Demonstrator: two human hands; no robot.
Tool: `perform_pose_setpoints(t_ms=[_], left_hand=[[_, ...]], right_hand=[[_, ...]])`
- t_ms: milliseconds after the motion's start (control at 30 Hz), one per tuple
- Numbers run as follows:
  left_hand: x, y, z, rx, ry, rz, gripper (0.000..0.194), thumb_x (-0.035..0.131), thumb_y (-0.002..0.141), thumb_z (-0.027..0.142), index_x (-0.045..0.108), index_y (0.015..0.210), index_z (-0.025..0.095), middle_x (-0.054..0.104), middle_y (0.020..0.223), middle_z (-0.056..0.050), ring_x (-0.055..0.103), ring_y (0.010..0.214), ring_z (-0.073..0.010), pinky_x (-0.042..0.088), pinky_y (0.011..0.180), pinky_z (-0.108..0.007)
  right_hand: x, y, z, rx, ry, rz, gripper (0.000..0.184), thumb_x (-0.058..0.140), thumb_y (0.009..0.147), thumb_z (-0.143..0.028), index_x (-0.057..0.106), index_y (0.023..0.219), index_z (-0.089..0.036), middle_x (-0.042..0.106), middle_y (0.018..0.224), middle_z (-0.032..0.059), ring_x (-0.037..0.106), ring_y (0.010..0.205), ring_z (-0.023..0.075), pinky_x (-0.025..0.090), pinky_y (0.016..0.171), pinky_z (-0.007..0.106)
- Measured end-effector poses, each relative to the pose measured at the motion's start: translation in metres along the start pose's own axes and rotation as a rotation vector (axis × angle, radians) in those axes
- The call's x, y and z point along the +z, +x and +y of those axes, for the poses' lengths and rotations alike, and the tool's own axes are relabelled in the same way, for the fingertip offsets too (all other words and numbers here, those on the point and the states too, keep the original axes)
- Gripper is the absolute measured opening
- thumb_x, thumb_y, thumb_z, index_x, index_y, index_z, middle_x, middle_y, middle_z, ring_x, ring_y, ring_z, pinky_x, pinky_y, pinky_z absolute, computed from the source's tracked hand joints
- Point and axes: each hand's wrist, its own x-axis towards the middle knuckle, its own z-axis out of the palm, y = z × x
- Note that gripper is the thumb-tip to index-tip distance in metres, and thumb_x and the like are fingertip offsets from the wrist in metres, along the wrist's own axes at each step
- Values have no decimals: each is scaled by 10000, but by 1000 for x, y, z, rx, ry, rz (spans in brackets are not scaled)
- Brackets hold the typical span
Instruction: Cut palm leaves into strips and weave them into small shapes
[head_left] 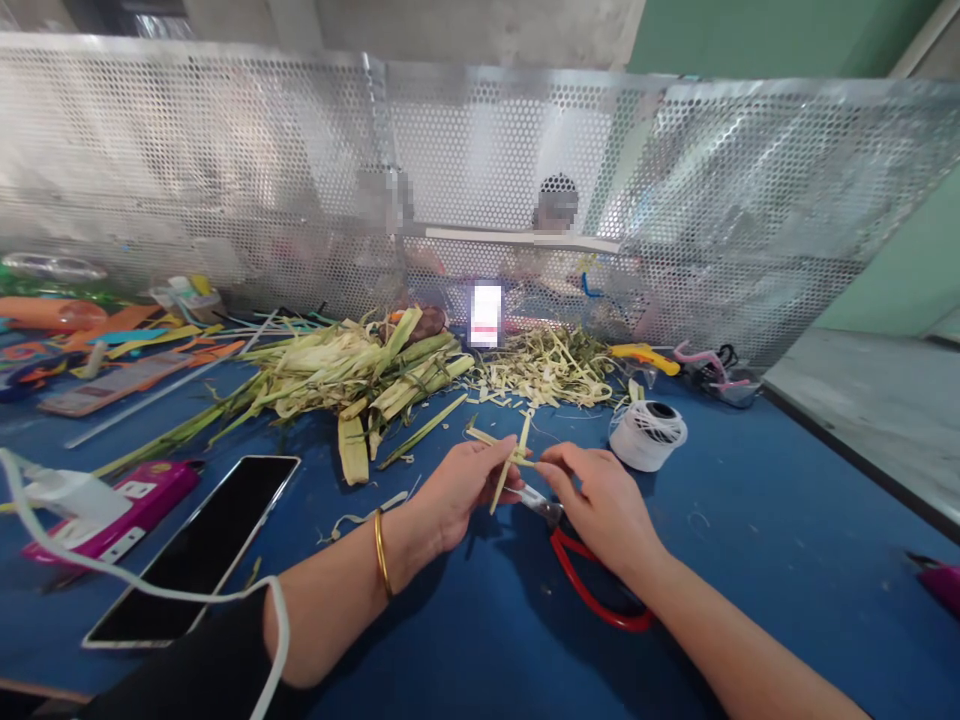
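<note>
Pale green plant strips (524,436) cross one another between my two hands, above the blue table. My left hand (471,482) is closed, pinching the strips near their crossing with thumb and fingers. From the other side my right hand (600,500) pinches the end of one strip. Red-handled scissors (592,590) lie below my hands, their blades partly hidden behind my fingers. A spool of white thread (648,437) stands right of my right hand. Beyond the hands is a large pile of leafy stalks (360,370), with a heap of cut strips (551,365) to its right.
A phone (199,550) and a magenta power strip (120,515) lie at left, with a white cable (187,597) running over my left forearm. A yellow-handled tool (645,357) lies at the back right. A perforated metal screen (480,150) borders the table's back, people behind it.
</note>
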Motion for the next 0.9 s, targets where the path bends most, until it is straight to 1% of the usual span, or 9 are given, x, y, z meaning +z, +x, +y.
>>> perform_pose_setpoints(t_ms=[100,267,367,400,467,567,667,767,900], left_hand=[[1,0,-4,15,123,21,286,704,688,389,609,748,126,543,589,14,531,564,-95,453,527,-205],[0,3,-11,87,239,10,240,663,715,358,599,717,127,535,551,17,502,490,-87,393,445,-198],[0,4,-9,98,233,4,253,669,698,375,605,718,131,517,541,29,491,483,-81,363,437,-191],[0,3,-8,93,228,2,262,674,688,384,609,724,132,508,536,35,478,479,-77,346,432,-187],[0,2,-4,78,227,-11,286,687,668,401,619,742,133,481,519,48,436,460,-65,302,423,-184],[0,0,-2,44,236,-66,328,686,652,453,619,711,137,440,489,62,375,438,-58,255,425,-197],[2,-3,-4,17,269,-93,391,666,643,530,615,666,143,399,460,69,316,428,-58,200,431,-215],[4,-4,-7,28,335,-104,392,663,647,528,647,661,137,353,444,78,238,435,-55,159,453,-231],[5,-4,-7,65,418,-112,280,644,683,407,684,679,131,334,446,81,229,464,-64,182,486,-236]], right_hand=[[4,-1,-4,24,39,-118,262,461,919,-313,557,700,-206,600,588,-15,551,613,158,387,638,269],[3,-5,-14,-22,109,-126,259,435,904,-245,514,662,-197,574,601,-11,515,615,146,366,659,273],[-1,-3,-12,-16,202,-160,295,425,900,-280,515,632,-194,548,588,-11,486,595,140,371,671,286],[-2,-2,-10,50,266,-176,324,425,901,-322,520,619,-194,535,572,-13,480,583,138,374,648,282],[-2,2,-5,265,473,-188,383,428,889,-439,544,622,-191,522,555,-14,487,566,138,381,587,268],[2,6,-2,562,836,-172,411,530,787,-567,569,662,-178,522,557,-25,491,520,121,395,533,253],[8,6,-5,652,1029,-143,385,677,663,-542,579,681,-169,523,545,-42,466,485,100,387,505,239],[11,3,-7,640,1020,-89,357,698,648,-508,582,661,-171,536,530,-40,467,477,101,383,489,236],[11,1,-2,569,833,-27,294,620,733,-455,562,626,-187,513,492,-44,465,466,114,399,498,250]])
